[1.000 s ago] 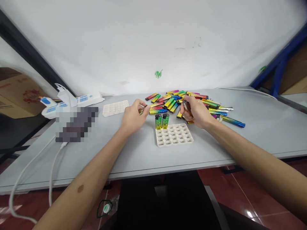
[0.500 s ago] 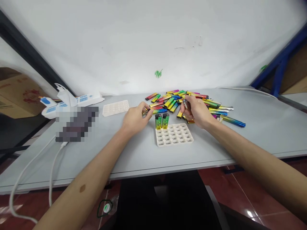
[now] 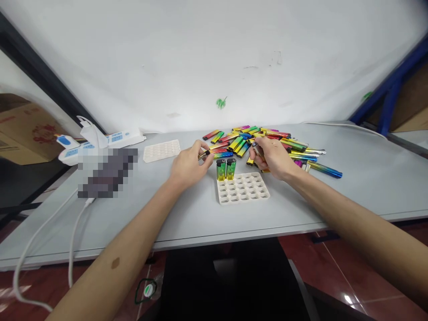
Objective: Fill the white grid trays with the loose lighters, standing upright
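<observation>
Two green-and-yellow lighters (image 3: 225,170) stand upright side by side in the back left corner of a white tray with rows of holes (image 3: 243,189). My left hand (image 3: 191,164) is closed on a lighter (image 3: 203,154), of which only a dark end shows between thumb and fingers. At the heap's right part, my right hand (image 3: 271,157) is closed around another lighter (image 3: 257,147); its metal top peeks out past the fingers. Between and behind both hands lies a heap of shiny multicoloured lighters (image 3: 237,143), partly hidden by my right hand.
A second white tray (image 3: 162,151) lies at the back left. Beside it are a white power strip (image 3: 122,137) with plugs and a blurred dark object (image 3: 109,174) with a white cable. A blue-gold lighter (image 3: 325,169) lies at the heap's right edge. A white wall stands behind the table.
My right hand has shifted slightly left with its lighter. My left hand stays nearly in place, the dark end of its lighter turned a little.
</observation>
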The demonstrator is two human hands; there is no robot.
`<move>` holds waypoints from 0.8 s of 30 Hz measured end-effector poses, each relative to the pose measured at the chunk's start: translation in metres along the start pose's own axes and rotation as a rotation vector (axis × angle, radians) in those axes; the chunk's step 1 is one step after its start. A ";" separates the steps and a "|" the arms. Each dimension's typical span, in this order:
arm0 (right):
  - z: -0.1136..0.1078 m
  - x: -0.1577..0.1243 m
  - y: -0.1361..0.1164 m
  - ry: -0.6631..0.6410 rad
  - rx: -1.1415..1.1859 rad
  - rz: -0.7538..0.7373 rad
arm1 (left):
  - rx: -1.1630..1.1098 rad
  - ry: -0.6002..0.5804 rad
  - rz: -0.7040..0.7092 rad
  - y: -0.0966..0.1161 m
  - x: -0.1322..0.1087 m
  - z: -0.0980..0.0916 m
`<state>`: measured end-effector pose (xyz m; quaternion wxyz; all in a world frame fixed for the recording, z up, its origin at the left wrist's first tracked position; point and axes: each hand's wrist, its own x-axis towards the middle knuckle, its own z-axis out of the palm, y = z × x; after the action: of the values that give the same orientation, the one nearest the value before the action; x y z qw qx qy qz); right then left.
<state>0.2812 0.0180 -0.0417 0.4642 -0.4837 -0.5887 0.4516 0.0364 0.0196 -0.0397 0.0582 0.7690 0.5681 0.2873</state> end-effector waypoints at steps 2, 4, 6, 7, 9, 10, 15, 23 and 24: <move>0.001 -0.001 0.001 0.007 -0.019 -0.007 | 0.002 0.003 0.000 0.000 0.000 0.000; 0.001 -0.001 0.001 0.025 -0.034 -0.007 | -0.027 -0.006 -0.013 -0.001 0.000 0.000; 0.002 -0.001 -0.001 0.030 -0.032 -0.032 | -0.059 -0.021 -0.027 -0.003 0.001 0.000; 0.003 -0.002 -0.002 0.020 -0.034 -0.061 | -0.067 -0.026 -0.028 -0.004 0.001 0.001; 0.004 -0.004 -0.005 -0.003 -0.067 -0.148 | -0.063 -0.023 -0.015 -0.006 0.001 0.001; 0.004 -0.005 -0.007 -0.013 -0.099 -0.193 | -0.059 -0.016 0.002 -0.007 0.002 0.002; 0.006 -0.011 -0.011 -0.089 -0.095 -0.240 | -0.067 0.023 0.174 -0.010 0.003 0.004; 0.008 -0.012 -0.008 -0.189 -0.040 -0.203 | -0.098 0.019 0.240 -0.010 0.003 0.004; 0.008 -0.012 -0.008 -0.194 -0.067 -0.193 | -0.092 0.016 0.237 -0.009 0.003 0.003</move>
<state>0.2733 0.0044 -0.0369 0.4300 -0.3942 -0.6894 0.4294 0.0307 0.0261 -0.0452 0.0545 0.8248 0.4600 0.3242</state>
